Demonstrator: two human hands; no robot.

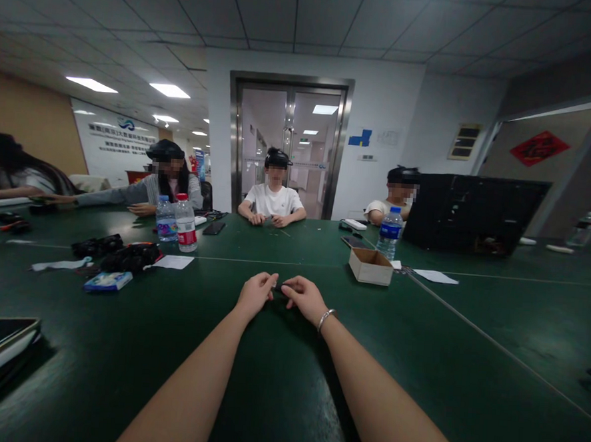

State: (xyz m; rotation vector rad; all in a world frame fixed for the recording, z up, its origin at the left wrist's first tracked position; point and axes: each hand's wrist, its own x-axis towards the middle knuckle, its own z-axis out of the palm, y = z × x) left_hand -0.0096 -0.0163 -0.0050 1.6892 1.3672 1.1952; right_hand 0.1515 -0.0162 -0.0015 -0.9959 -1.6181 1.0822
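Note:
My left hand (257, 296) rests over the green table, thumb and fingers pinched together. A tiny pale bit shows at its fingertips, too small to name. Close beside it, my right hand (307, 300), with a silver bangle at the wrist, is also closed in a pinch. A small dark piece (279, 287) shows between the two hands, by the right fingertips; its kind cannot be made out. The fingertips of both hands nearly meet.
An open cardboard box (371, 268) and a blue-labelled water bottle (389, 232) stand to the right, before a black monitor (476, 215). Leftward are two bottles (185, 227), a blue packet (108, 281), black gear (128, 256) and a phone (0, 346). Several people sit around the table.

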